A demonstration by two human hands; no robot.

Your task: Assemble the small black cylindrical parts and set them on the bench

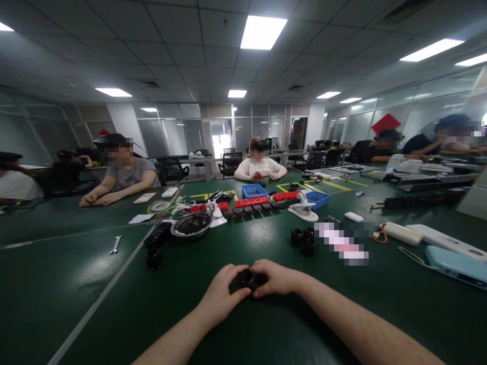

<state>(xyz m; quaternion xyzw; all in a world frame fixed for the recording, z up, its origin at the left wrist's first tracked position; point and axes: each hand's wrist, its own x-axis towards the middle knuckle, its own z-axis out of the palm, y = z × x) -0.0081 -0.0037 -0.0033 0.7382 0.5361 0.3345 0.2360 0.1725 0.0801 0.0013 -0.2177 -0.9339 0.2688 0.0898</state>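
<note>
Black ring-like part (pixel 247 278) sits just above the green table (pixel 258 329), between my left hand (pixel 224 290) and right hand (pixel 274 277), both half-curled, fingers and thumbs gripping it from either side. Three black cylinders (pixel 303 239) stand ahead to my right, beside a pink item (pixel 341 242) blurred beyond recognition. Left, another black cylinder (pixel 153 258) stands near a round dish (pixel 190 225); a wrench (pixel 116 245) lies farther out. My fingers hide the part's sides, and what seems a dark piece inside my right grip is hard to make out.
</note>
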